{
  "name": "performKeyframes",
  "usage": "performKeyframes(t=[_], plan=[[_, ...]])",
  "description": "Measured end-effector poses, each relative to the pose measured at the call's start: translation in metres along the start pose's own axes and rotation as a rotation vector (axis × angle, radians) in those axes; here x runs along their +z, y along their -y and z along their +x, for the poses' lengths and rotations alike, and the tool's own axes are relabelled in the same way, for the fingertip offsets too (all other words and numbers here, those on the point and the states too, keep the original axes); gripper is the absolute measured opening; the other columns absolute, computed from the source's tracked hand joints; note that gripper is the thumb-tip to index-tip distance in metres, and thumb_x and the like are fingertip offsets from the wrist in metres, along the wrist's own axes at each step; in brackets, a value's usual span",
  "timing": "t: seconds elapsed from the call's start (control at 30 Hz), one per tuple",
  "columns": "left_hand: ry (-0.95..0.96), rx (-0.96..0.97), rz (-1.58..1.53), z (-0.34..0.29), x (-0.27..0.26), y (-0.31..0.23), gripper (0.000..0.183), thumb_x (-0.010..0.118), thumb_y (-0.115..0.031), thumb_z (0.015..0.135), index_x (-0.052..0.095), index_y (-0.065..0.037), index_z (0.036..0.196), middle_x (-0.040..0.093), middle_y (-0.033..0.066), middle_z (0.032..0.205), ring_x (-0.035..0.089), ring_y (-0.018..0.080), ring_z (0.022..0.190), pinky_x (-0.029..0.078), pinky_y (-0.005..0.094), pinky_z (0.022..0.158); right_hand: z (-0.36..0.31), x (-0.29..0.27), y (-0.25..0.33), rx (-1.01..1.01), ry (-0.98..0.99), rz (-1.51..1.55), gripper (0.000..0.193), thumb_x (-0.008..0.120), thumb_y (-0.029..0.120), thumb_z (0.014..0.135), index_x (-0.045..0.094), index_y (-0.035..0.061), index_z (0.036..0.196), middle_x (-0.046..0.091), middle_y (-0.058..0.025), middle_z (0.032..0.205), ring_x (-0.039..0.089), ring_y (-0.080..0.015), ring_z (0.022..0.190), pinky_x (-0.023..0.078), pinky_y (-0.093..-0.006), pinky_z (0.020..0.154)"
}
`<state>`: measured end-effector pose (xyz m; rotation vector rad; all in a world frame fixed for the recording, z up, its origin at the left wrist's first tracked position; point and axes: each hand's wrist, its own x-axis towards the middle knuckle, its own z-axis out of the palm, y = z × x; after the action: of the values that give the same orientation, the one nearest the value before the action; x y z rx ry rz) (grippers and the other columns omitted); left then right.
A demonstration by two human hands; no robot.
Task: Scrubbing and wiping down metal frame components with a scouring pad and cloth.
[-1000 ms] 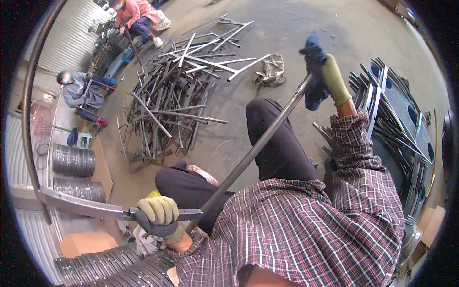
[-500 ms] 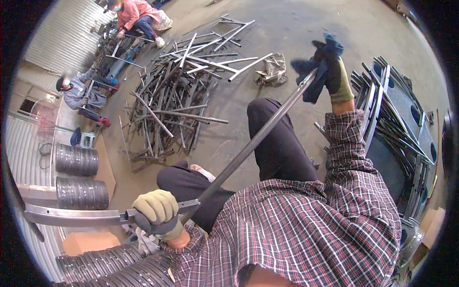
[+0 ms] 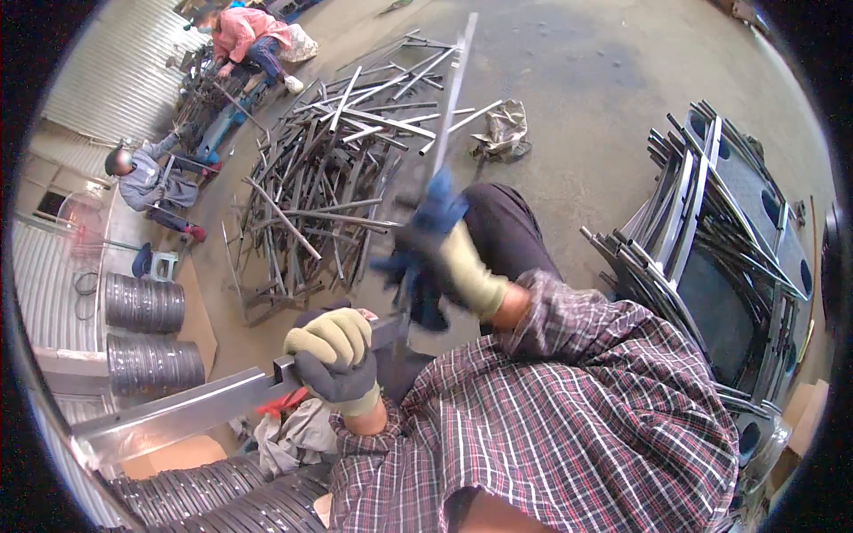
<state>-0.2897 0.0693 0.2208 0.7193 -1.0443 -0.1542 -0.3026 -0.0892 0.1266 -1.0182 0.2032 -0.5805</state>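
My left hand point(image 3: 334, 362), in a cream and grey work glove, is closed around a metal tube frame point(image 3: 200, 409) near its corner. One flat-sided arm of the frame reaches to the lower left. Its long, thin tube point(image 3: 455, 98) points away from me, toward the top. My right hand point(image 3: 453, 266), gloved too and blurred by motion, is closed on a dark blue cloth point(image 3: 428, 298). That cloth wraps the long tube close to the corner, above my knee. The corner joint is partly hidden by the cloth and glove.
A tangled pile of metal frames point(image 3: 311, 195) lies ahead on the floor. More frames point(image 3: 693, 213) are stacked at right on a dark panel. Coiled black bundles point(image 3: 147, 302) stand at left. Two people point(image 3: 151, 178) sit working at the far left. A crumpled sack point(image 3: 505, 129) lies beyond my knee.
My right hand and the cloth have come down the tube from its far end toward the corner. The frame has swung, its long tube now steeper and further left. My left hand keeps its grip.
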Motion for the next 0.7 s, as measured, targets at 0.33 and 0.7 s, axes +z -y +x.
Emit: performKeyframes(t=[0.33,0.7], plan=[[-0.100,0.035,-0.097,0.018,-0.015,-0.028,0.038,0.028,-0.033,0.105,0.036,-0.013,0.074,0.036,-0.0005,0.054,0.032,0.0102,0.042,0.035,0.0293,0.046,-0.069,0.047,-0.022,0.191,0.362,0.182,0.037,0.065,0.019,0.088,0.057,0.0020,0.120,0.061,-0.0090,0.105,0.058,-0.0184,0.094,0.048,-0.0325,0.086],[0.056,0.094,-0.348,0.073,0.007,-0.045,0.039,0.032,-0.041,0.101,0.038,-0.016,0.072,0.036,-0.0029,0.056,0.035,0.0102,0.046,0.033,0.0280,0.047,-0.047,0.040,0.027,0.640,0.919,0.725,0.050,0.066,0.022,0.085,0.052,-0.0033,0.126,0.066,-0.0104,0.107,0.066,-0.0142,0.085,0.056,-0.0272,0.072]])
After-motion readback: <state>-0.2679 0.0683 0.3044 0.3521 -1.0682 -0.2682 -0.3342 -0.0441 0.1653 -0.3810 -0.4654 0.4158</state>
